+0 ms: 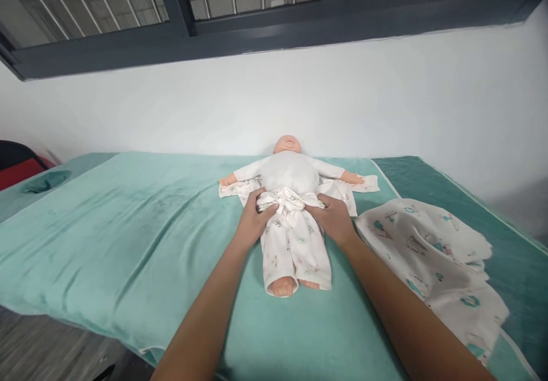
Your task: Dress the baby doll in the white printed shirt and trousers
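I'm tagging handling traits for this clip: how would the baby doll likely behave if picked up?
The baby doll would probably sag a little, since its torso looks like padded fabric. Its arms, white cloth down to the wrists, may dangle. If nudged, it seems unlikely to roll, lying on its back with arms spread wide.

We identify this as a treatment room or a care-practice room; we cannot tell which. Indicators: beneath the fingers, a green-covered bed; well to their left, a hollow or opening in its surface, as on a massage table; directly under them, a dressed baby doll; beyond them, a plain white wall topped by a dark-framed window.
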Demonstrator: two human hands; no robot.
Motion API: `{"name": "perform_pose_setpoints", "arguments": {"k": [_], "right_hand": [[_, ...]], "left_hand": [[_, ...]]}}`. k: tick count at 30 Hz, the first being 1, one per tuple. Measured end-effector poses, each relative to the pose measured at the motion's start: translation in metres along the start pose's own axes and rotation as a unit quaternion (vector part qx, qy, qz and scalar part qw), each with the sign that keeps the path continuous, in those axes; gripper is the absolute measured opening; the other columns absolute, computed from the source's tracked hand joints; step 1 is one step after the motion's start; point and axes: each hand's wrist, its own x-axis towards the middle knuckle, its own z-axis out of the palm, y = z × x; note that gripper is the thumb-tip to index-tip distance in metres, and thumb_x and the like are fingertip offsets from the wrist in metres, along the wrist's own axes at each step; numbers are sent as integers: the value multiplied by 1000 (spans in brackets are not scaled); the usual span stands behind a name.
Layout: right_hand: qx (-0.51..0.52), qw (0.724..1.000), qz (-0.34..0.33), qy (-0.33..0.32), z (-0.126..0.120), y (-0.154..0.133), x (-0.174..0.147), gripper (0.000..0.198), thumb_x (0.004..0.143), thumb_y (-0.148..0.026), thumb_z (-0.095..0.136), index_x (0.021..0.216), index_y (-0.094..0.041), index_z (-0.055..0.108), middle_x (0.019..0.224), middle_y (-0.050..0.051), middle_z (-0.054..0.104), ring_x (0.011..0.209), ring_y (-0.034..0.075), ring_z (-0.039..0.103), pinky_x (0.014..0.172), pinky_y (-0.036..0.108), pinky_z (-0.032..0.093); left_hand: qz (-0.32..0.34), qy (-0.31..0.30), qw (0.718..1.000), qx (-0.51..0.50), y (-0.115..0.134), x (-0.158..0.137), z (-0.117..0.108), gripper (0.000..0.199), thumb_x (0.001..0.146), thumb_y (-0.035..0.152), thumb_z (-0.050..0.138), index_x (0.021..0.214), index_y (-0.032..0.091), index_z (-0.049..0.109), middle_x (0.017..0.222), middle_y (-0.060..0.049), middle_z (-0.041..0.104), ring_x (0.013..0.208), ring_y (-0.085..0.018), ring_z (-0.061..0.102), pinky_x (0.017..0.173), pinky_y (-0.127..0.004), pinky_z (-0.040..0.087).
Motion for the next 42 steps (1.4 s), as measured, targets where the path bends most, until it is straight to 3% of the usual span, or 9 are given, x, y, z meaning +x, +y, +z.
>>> {"name": "perform_pose_setpoints", "arguments": {"k": [3, 7, 12, 16, 19, 23, 29, 36, 42], "right_hand": [[-32, 999, 3, 15, 1, 2, -2, 42, 78, -50, 63, 59, -20, 40, 58, -5, 41, 62, 13, 39, 58, 26, 25], [-47, 999, 10, 23, 0, 2, -5, 39, 80, -50, 59, 61, -20, 42, 59, -4, 45, 64, 14, 41, 59, 26, 26], [-11, 998, 52, 28, -1, 1, -5, 29, 73, -49, 66, 80, -23, 55, 76, -2, 62, 77, 19, 54, 69, 28, 35], [-3, 998, 38, 44, 0, 4, -3, 25, 71, -38, 64, 89, -23, 55, 86, 2, 65, 86, 23, 60, 76, 31, 39], [-12, 999, 24, 42, 1, 8, -2, 18, 71, -29, 57, 89, -23, 55, 84, 2, 65, 83, 22, 60, 75, 31, 39], [-19, 1000, 11, 21, 0, 8, -1, 10, 71, -24, 51, 79, -23, 56, 79, 0, 64, 81, 21, 58, 74, 30, 37], [20, 999, -13, -25, -8, 0, -13, 10, 73, -26, 51, 78, -21, 57, 77, -1, 62, 78, 19, 55, 71, 28, 36], [-21, 994, -36, -97, -22, -14, -72, 11, 76, -28, 48, 69, -20, 48, 68, 0, 57, 71, 18, 50, 65, 29, 33], [-63, 990, -32, -122, -24, -18, -117, 34, 87, -49, 51, 69, -21, 48, 70, 1, 55, 76, 21, 52, 71, 32, 38]], "left_hand": [[33, 27, 999, 13, -1, 0, 2, 44, 82, 40, 66, 120, 22, 50, 132, -8, 53, 119, -22, 52, 99, -35, 43], [116, 50, 989, 81, 3, -8, 1, 21, 84, 38, 65, 86, 21, 53, 107, -5, 55, 103, -19, 54, 90, -32, 43], [142, 5, 984, 112, 10, -33, -3, 26, 92, 39, 55, 74, 20, 52, 89, -2, 54, 88, -17, 52, 82, -32, 41], [123, -26, 987, 104, 12, -55, -4, 37, 95, 41, 49, 65, 20, 41, 70, 1, 45, 71, -15, 46, 70, -31, 36], [114, -36, 990, 78, 10, -64, -2, 33, 92, 40, 53, 68, 20, 42, 72, 1, 46, 71, -15, 46, 69, -30, 36], [106, -23, 992, 66, 8, -63, 1, 26, 78, 31, 71, 90, 22, 49, 93, -1, 53, 86, -17, 51, 78, -30, 41], [99, 0, 990, 97, 10, -57, 4, 21, 80, 22, 64, 99, 22, 55, 101, -3, 57, 96, -19, 55, 87, -33, 44], [147, -3, 982, 115, 6, -55, 1, 18, 74, 10, 57, 87, 22, 55, 92, -2, 57, 93, -20, 53, 85, -33, 42], [171, 1, 979, 110, 4, -55, 0, 22, 67, 5, 51, 83, 21, 54, 89, -2, 57, 92, -19, 52, 85, -33, 40]]}}
